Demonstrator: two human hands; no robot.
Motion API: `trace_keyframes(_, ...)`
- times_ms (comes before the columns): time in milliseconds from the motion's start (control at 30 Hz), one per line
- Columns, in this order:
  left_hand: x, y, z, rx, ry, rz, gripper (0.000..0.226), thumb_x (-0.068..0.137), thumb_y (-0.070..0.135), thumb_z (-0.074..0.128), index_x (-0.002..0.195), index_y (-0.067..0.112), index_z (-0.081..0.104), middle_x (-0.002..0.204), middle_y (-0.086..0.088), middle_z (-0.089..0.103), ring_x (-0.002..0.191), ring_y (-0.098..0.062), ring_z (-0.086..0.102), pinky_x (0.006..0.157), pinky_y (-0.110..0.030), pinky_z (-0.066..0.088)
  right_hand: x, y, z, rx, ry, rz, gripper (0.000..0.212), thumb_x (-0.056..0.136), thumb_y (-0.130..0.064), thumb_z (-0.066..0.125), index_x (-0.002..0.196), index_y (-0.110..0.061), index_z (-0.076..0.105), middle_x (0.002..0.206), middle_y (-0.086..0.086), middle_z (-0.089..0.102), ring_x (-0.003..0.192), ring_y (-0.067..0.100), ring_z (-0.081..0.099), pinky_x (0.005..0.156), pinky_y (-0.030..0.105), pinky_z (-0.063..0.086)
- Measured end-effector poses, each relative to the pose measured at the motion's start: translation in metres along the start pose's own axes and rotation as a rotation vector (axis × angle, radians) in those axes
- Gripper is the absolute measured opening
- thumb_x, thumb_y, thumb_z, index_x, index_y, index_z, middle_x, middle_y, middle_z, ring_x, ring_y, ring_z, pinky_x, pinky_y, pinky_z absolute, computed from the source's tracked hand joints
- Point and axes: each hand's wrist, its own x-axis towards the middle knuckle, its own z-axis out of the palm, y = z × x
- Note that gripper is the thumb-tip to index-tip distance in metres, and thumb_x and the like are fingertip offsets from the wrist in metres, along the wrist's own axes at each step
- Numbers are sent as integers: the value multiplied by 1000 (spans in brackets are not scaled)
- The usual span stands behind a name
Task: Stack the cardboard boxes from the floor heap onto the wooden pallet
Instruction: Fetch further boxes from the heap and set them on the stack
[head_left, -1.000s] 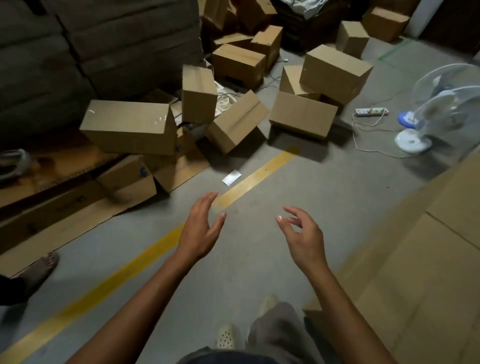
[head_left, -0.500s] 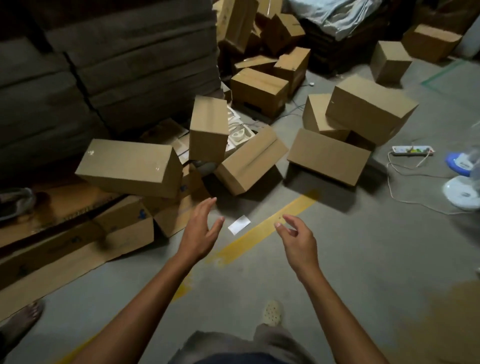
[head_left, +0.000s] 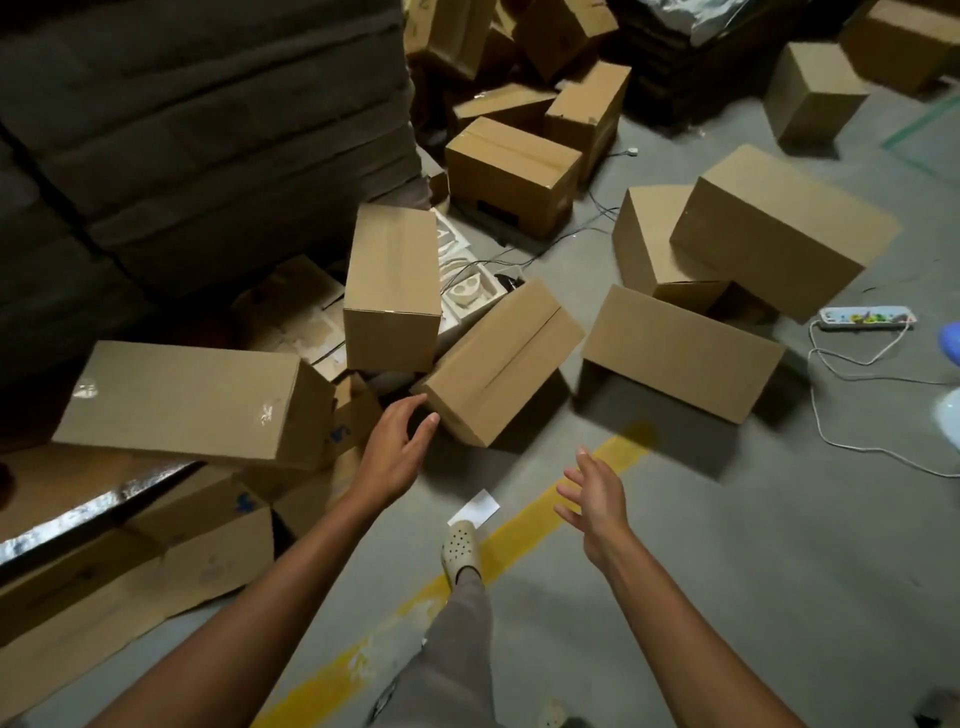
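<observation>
The tilted cardboard box (head_left: 498, 364) lies in the floor heap just ahead of both hands, its long axis running away and rightward, with the left hand (head_left: 392, 452) nearer, its released, empty fingers (head_left: 415, 415) just beside the box's near left corner, the open, empty right hand (head_left: 595, 499) well short of its near right side, and an upright box (head_left: 392, 291) crowding its far left.

We see a grey floor (head_left: 727, 571) with a yellow line (head_left: 623, 449) on it. Brown boxes (head_left: 680, 353) lie there in a heap. A white paper (head_left: 475, 506), a plug strip (head_left: 865, 317), its cord (head_left: 841, 441) and flat cardboard (head_left: 104, 613) lie there too.
</observation>
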Motion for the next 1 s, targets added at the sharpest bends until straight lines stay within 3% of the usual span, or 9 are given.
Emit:
trace_keyframes(167,136,-42,15,-50,-121,-164,45,105,37,45,145,17,47,147,-6,49,132,-19,47,108,-37,40,108,-16,58,25,61,140,42,105,-37,46,141,-17,47,135,11,55,118,30,58,94,46,50)
trace_keyframes(300,236,-93,48,-22,-172,-261,45,105,39,45,144,17,48,146,-6,49,133,-21,46,112,-43,39,204,-10,102,-9,87,206,20,104,-37,49,118,-22,51,125,9,57,110,28,59,92,46,51)
trace_keyframes(400,304,-144,91,27,-192,-313,47,105,41,44,144,16,48,147,-7,48,133,-22,46,110,-41,38,287,13,127,-42,84,249,20,104,-38,49,114,-21,52,117,7,59,101,25,59,90,47,52)
trace_keyframes(533,373,-220,151,99,-167,-309,49,105,40,44,146,12,47,146,-11,49,131,-24,48,102,-34,37,393,69,151,-130,42,318,26,103,-41,48,97,-19,57,94,2,56,83,19,54,72,39,48)
trace_keyframes(600,392,-253,176,108,-128,-298,49,106,40,42,145,11,47,145,-10,51,131,-24,47,104,-36,36,438,101,158,-180,31,349,32,104,-42,47,100,-13,58,90,2,53,81,19,51,65,35,46)
trace_keyframes(700,408,-292,207,20,-67,-324,48,107,43,35,140,12,52,137,-7,55,127,-22,49,105,-38,38,492,143,167,-230,24,401,44,104,-48,41,122,-12,57,109,8,54,90,23,52,67,35,47)
trace_keyframes(767,413,-312,222,-101,-38,-409,48,107,46,32,130,13,58,129,-4,58,121,-20,52,99,-37,38,512,165,176,-199,5,463,54,103,-56,37,137,-16,51,127,8,51,105,25,53,81,38,49)
trace_keyframes(867,416,-333,233,-183,-49,-448,56,102,57,29,120,19,66,124,-1,62,117,-19,55,102,-41,40,524,186,191,-12,-38,547,75,94,-73,34,155,-29,31,159,2,35,141,26,38,107,47,41)
trace_keyframes(1000,410,-331,231,-200,-74,-485,50,103,57,28,114,25,64,121,6,57,112,-13,50,97,-35,35,517,180,192,164,-26,567,78,92,-74,38,156,-29,29,158,11,35,142,30,38,112,53,35)
